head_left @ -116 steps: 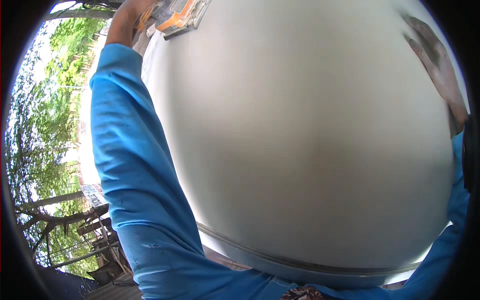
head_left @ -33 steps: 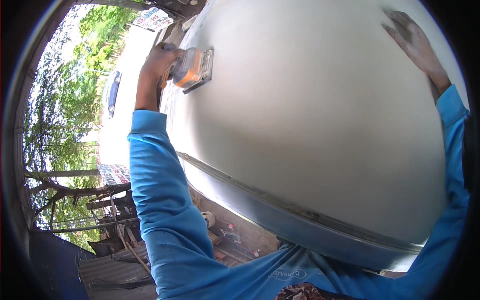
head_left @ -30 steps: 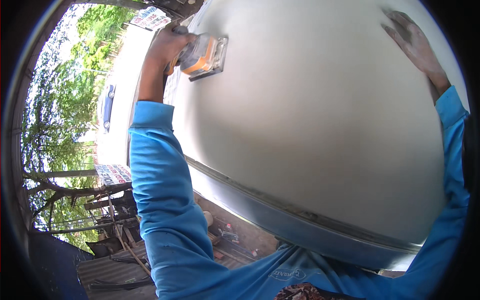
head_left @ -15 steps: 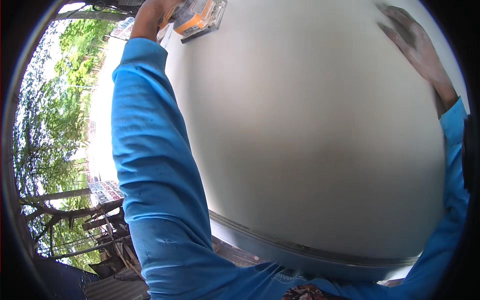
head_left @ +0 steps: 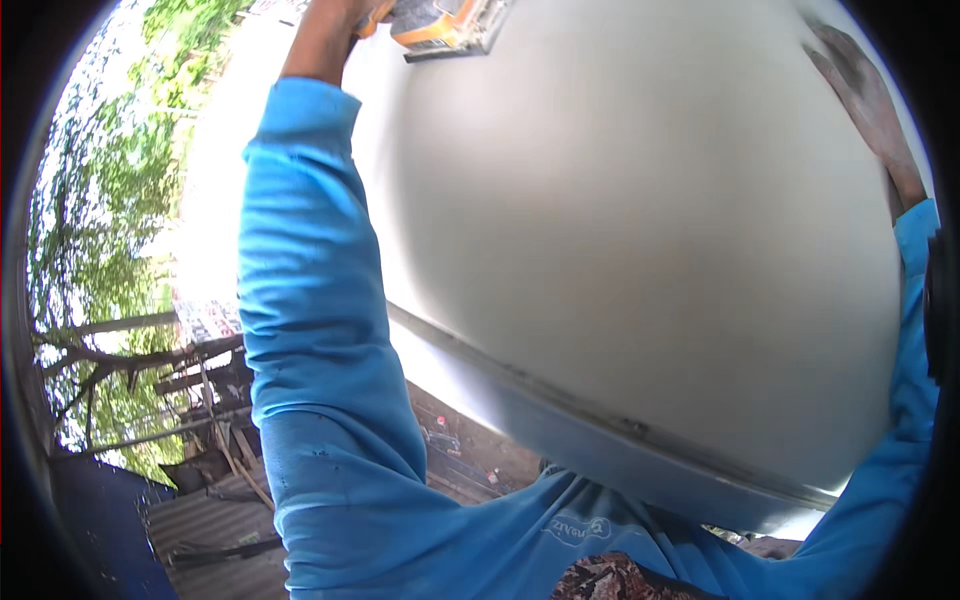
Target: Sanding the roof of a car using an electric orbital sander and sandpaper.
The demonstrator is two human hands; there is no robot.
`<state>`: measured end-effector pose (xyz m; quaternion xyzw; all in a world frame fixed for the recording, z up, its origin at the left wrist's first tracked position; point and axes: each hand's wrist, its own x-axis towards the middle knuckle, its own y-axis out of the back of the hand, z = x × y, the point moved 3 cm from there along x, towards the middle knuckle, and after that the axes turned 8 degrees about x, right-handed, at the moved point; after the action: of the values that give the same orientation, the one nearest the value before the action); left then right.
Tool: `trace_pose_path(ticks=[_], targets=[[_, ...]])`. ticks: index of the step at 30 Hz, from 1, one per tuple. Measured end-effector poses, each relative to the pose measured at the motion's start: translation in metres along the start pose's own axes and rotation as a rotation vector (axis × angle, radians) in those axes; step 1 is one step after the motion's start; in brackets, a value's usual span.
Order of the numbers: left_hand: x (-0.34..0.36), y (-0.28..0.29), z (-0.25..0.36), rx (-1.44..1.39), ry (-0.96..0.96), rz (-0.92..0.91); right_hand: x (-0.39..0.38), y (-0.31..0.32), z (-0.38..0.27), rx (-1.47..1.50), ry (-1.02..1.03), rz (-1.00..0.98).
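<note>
My left hand [head_left: 345, 22] reaches to the top edge of the view, gripping an orange-and-grey power sander [head_left: 440, 30] whose flat pad is on a large, pale grey curved panel [head_left: 620, 190]. Much of that hand is cut off by the frame. At the upper right, my right hand [head_left: 855, 90] lies on the same panel, fingers stretched out and somewhat apart, with pale dust on it. Both arms are in blue sleeves.
A metal trim strip [head_left: 520, 380] runs along the panel's lower edge. To the left are bright foliage [head_left: 120, 180], dark beams and branches [head_left: 140, 355], a blue sheet [head_left: 105, 520] and corrugated sheeting [head_left: 205, 540]. Small litter lies on the ground [head_left: 450, 440] below the panel.
Since a second ago, the sander in my left hand has moved up and rightward in the view. My right hand stays on the panel, appearing slightly further right as the view shifts.
</note>
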<state>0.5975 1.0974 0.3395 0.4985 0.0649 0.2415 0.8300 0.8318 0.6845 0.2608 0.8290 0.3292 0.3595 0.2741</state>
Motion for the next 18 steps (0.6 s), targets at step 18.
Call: trace_pose_path(ticks=[18], targets=[[-0.315, 0.034, 0.011, 0.26, 0.108, 0.168, -0.014, -0.009, 0.027, -0.4, 0.017, 0.016]])
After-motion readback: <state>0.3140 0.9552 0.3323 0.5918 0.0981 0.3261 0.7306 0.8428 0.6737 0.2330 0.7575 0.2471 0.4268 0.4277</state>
